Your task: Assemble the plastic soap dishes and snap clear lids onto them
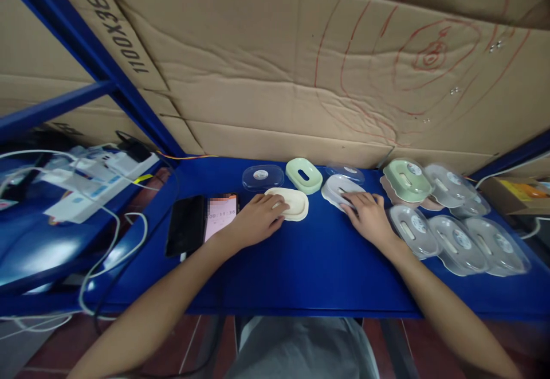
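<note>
Left hand [256, 218] lies flat on cream soap dish [290, 202], right hand [365, 214] flat on white dish [339, 187]; neither grip closed, blue tabletop [309, 264]

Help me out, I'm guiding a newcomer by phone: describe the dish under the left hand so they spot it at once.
On the blue table, right of the phone, the left hand rests on a cream soap dish. It is the only cream one; the one behind is green.
</note>
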`<state>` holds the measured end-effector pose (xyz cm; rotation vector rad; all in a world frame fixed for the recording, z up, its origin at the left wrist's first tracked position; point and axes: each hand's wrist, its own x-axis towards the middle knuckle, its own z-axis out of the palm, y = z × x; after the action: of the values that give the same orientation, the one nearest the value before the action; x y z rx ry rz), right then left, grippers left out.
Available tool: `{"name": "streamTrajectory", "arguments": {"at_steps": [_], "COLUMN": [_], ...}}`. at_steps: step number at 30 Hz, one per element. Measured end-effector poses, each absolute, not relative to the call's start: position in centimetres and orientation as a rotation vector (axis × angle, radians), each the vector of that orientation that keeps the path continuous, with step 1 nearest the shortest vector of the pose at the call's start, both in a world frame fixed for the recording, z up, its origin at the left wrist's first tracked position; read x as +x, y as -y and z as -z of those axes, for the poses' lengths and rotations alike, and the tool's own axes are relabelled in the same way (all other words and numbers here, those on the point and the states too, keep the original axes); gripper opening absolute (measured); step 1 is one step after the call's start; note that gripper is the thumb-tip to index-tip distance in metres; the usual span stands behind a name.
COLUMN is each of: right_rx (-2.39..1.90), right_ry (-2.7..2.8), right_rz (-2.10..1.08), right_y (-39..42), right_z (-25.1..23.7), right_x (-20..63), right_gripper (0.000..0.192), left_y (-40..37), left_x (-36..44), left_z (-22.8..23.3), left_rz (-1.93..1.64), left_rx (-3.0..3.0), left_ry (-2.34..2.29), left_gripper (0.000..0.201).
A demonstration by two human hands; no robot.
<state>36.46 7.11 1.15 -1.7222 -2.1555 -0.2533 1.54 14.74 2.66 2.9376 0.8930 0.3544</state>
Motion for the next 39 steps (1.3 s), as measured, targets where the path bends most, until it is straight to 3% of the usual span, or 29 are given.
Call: {"name": "streamTrajectory", "arguments": {"at_steps": [5,9,13,17,19,25,29,31,35,39], "right_rx": [-1.679,-1.717,-1.922,-2.252,-2.223,-1.737,-1.511,-1.560,-2.085,-2.257], "right_ry": [2.153,2.158,2.085,1.897,1.937,2.354,2.494,2.429,1.841,1.665], "right_rz": [0.232,0.446,0.577,0.639,0.685,0.277,0.030,0.118,0.604,0.610], "right_y": [-6.9,-7.1,-5.4,-1.7,-0.6,-1.6,-1.2,-0.1,2.8,5.0], "right_z": [-1.9,-2.4,-3.9,-4.3,-3.6,-1.1,-2.0,-2.6,-2.1,-0.9], "right_x": [37.1,37.0,38.7,41.1,41.1,36.5,35.1,35.9,39.3,41.8], "right_gripper": [0.038,0.039,0.039,0.052,0.052,0.048,0.043,0.042,0.055,0.055], "left_y": [-15.0,-15.2,-15.3,-14.9,-14.6,-13.8,-13.4,-13.1,-12.7,-12.7], "left_x": [1.4,1.4,1.4,1.7,1.9,2.5,2.8,2.9,2.9,3.0], "left_z": [-2.4,-2.4,-2.4,-2.4,-2.2,-1.7,-1.8,-1.8,-1.3,-1.1], "left_rz": [-0.385,-0.438,-0.443,-0.464,-0.473,-0.450,-0.436,-0.443,-0.442,-0.393], "left_rx": [2.917,2.901,2.929,2.929,2.913,2.898,2.923,2.935,2.922,2.921], "left_ry": [-0.924,-0.991,-1.020,-0.940,-0.869,-0.786,-0.758,-0.672,-0.502,-0.496], "left_gripper": [0.030,0.032,0.035,0.029,0.028,0.028,0.041,0.049,0.051,0.047]}}
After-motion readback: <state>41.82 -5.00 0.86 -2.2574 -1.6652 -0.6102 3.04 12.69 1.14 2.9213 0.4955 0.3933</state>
